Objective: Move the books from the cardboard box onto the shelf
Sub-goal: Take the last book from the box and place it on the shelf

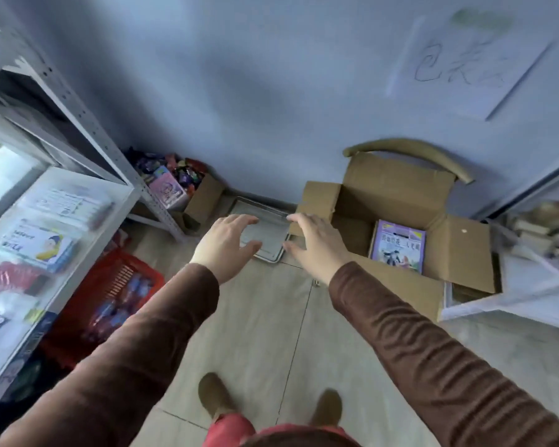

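An open cardboard box (pixel 459 250) stands on a chair at the right. Inside it lies a purple picture book (pixel 398 250), face up. The white metal shelf (pixel 88 221) stands at the left, and several books lie flat on its board, one with a yellow-and-blue cover (pixel 37 245). My left hand (pixel 223 245) and my right hand (pixel 317 243) are both stretched out in front of me with spread fingers, holding nothing. My right hand hovers just left of the box's left flap. My left hand is a hand's width further left.
A metal tray (pixel 265 227) lies on the tiled floor by the wall, under my hands. A red basket (pixel 110 295) with goods sits under the shelf. A small carton (pixel 204 201) of colourful packets stands in the corner. A white table (pixel 530 285) edge is at right.
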A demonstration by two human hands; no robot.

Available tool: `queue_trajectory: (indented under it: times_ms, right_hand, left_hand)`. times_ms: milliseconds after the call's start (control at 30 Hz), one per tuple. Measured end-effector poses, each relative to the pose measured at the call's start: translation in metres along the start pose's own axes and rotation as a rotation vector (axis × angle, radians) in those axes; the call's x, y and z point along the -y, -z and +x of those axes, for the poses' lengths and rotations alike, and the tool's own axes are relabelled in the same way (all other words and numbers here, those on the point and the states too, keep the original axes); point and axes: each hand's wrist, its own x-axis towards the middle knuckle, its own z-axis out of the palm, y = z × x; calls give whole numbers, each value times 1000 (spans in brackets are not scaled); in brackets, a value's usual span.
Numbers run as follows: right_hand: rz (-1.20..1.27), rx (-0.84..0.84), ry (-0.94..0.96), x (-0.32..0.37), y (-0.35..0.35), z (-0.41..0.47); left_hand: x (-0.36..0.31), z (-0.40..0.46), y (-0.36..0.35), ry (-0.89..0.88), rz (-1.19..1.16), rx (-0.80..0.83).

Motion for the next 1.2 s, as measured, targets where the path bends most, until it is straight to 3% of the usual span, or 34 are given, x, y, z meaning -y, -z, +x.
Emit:
queue_trajectory:
  times_ms: [267, 567, 800, 1033, 1200]
  right_hand:
    - [82, -6, -232, -164, 48, -28]
    - [155, 81, -453, -285, 41, 29]
    - [269, 104, -670, -366, 9, 70]
    - [441, 117, -969, -440, -40, 84]
    - [470, 115, -1040, -473, -81, 80]
  left_hand:
    - [-119, 67, -112, -44, -49, 200]
    - [-151, 176, -218, 22, -103, 397]
    - [-155, 253, -311, 182, -178, 575]
    - [-135, 294, -417, 536, -302, 743]
    - [-116, 299, -476, 710, -338, 799]
